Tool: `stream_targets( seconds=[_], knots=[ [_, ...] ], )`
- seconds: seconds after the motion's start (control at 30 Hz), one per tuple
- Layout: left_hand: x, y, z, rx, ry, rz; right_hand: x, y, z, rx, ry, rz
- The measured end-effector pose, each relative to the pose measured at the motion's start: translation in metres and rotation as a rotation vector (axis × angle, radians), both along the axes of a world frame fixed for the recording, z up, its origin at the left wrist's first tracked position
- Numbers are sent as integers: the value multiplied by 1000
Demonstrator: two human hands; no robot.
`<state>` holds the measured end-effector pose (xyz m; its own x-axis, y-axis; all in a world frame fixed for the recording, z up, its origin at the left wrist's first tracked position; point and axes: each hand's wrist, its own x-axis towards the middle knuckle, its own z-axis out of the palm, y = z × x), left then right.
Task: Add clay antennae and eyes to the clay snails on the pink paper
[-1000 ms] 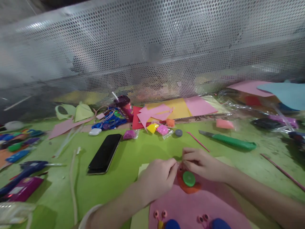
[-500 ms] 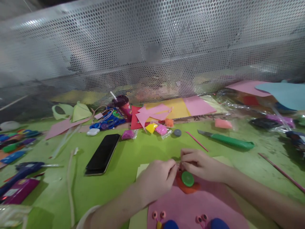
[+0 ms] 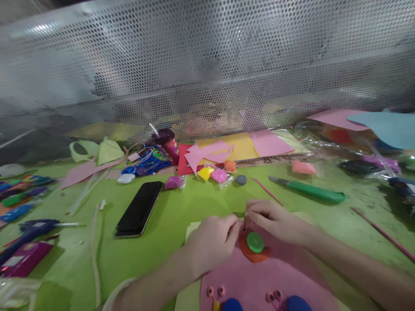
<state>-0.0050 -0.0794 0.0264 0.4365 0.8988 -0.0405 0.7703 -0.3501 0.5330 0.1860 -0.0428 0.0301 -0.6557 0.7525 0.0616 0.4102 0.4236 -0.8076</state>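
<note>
My left hand (image 3: 215,237) and my right hand (image 3: 270,220) meet at the top end of an orange clay shape (image 3: 257,258), fingertips pinched close together. Whatever small piece lies between the fingers is hidden. On the orange shape sits a round green cap (image 3: 255,242). Beneath it lies a pink paper sheet (image 3: 259,280), resting on pale yellow paper (image 3: 189,296). Lower on the pink sheet are two figures with pink stalked eyes, each beside a blue dome: one left (image 3: 232,305) and one right (image 3: 297,303), both cut off by the bottom edge.
A black phone (image 3: 139,209) lies left of my hands. Beyond them are a green utility knife (image 3: 316,191), a pink stick (image 3: 267,191), bagged clay (image 3: 219,175) and a cup with a straw (image 3: 167,144). A glue gun (image 3: 32,233) lies far left. Perforated metal (image 3: 207,77) stands behind.
Both hands stay pinched at the top of the orange shape. My right hand has shifted very slightly, and a little more of the orange shape shows. The other things have not moved.
</note>
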Motion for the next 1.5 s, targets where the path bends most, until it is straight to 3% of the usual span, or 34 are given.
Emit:
stream_targets(
  seconds=[0.4, 0.6, 0.77, 1.2, 1.4, 1.5],
  knots=[
    [0, 4, -4, -29, -49, 30, -6, -3, 2, -76, -82, -41],
    [0, 4, -5, -46, -64, 50, -7, -3, 1, -7, -131, -24],
    [0, 5, -6, -58, -75, 46, -7, -2, -1, -102, -59, -63],
    [1, 5, -5, -72, -75, 47, -8, -3, 1, -41, -93, -53],
    [1, 5, -1, -96, -102, 46, -4, 2, 0, -210, 47, -161],
    [0, 4, 1, -107, -97, 28, -2, 5, 0, -371, 153, -260]
  ],
)
